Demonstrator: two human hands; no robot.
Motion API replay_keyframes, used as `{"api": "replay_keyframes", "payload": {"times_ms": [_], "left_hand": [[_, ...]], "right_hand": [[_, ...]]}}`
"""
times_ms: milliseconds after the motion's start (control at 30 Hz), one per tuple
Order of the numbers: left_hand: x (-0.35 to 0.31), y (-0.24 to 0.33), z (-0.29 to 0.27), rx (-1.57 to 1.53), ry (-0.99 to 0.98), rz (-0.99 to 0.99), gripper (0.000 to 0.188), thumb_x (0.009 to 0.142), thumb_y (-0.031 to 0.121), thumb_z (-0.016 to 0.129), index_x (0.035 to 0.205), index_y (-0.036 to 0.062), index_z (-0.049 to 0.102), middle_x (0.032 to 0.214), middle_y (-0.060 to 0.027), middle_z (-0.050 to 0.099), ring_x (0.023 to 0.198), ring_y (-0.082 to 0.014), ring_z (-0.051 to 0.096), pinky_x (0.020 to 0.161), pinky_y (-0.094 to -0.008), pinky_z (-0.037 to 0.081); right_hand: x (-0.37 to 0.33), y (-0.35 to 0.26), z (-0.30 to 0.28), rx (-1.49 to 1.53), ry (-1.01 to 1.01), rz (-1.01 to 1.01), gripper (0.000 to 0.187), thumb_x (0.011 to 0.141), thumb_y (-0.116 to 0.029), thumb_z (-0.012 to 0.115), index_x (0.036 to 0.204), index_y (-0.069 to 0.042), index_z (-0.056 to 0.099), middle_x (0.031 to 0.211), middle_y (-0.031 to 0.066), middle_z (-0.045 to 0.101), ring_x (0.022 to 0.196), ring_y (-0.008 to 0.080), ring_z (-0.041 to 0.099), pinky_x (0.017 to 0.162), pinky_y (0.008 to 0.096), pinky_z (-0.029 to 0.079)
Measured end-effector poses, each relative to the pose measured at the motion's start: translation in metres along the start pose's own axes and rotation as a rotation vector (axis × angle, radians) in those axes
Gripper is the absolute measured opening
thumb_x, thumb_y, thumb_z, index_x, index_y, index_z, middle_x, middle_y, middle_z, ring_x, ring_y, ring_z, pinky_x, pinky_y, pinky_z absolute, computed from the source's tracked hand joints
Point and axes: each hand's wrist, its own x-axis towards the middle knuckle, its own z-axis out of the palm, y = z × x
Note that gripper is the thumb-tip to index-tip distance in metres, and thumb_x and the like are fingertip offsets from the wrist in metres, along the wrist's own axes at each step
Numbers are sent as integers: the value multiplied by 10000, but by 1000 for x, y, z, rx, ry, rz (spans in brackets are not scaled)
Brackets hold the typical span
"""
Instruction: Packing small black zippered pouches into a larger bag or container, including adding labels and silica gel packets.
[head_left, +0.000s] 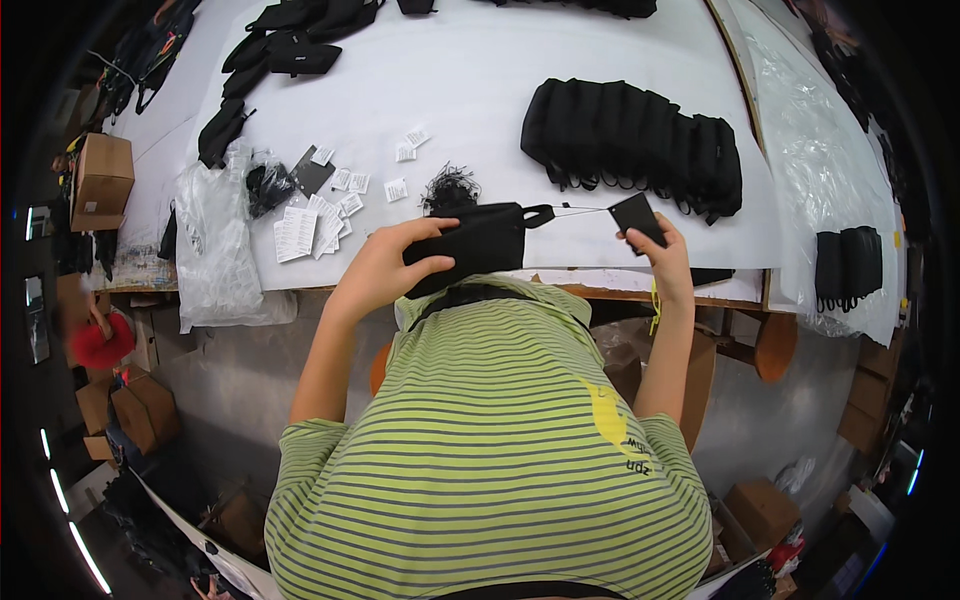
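At the table's near edge my left hand [408, 252] grips a black fabric pouch [485, 240] by its left end, thumb in front and fingers over the top. A small loop sticks out of the pouch's right end. From that loop a thin dark string [585, 209] runs taut to a black hang tag [637, 222]. The tag is pinched between the thumb and fingers of my right hand [664, 250]. Just behind the pouch lies a tangle of black strings [452, 188].
Small white printed labels [325, 225] lie left of the pouch, beside a clear plastic bag [222, 230]. A long row of black pouches [630, 140] stands at the back right. More black pouches [300, 52] are heaped far left. Cardboard boxes [103, 182] stand beyond the table's left side.
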Motion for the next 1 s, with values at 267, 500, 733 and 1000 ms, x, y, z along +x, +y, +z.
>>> {"api": "replay_keyframes", "payload": {"times_ms": [267,500,733,1000], "left_hand": [[1,26,10,-124,-283,155,319,744,181,709,994,1,626,814,-101,650,686,-175,575,682,-271,468],[0,32,9,-25,-348,146,252,735,185,716,887,14,610,672,-94,579,557,-188,481,528,-286,403],[2,32,6,59,-261,179,246,702,152,728,855,-4,615,1024,-106,623,835,-235,588,723,-304,460],[20,32,22,500,209,623,203,673,139,721,833,71,617,1242,-85,508,1150,-290,446,977,-418,341]], "right_hand": [[15,8,87,1319,-141,339,277,904,-276,461,939,-36,596,710,35,473,700,162,444,645,275,383],[15,0,116,1239,-214,462,372,934,-395,446,851,-54,570,487,-39,220,403,80,198,402,228,195],[30,-17,91,505,161,-34,215,835,-201,671,682,-115,547,496,-94,359,432,-2,237,416,211,165],[-2,-75,117,-813,-365,-341,222,727,-236,706,759,-22,656,511,67,477,446,171,418,457,312,336]]}}
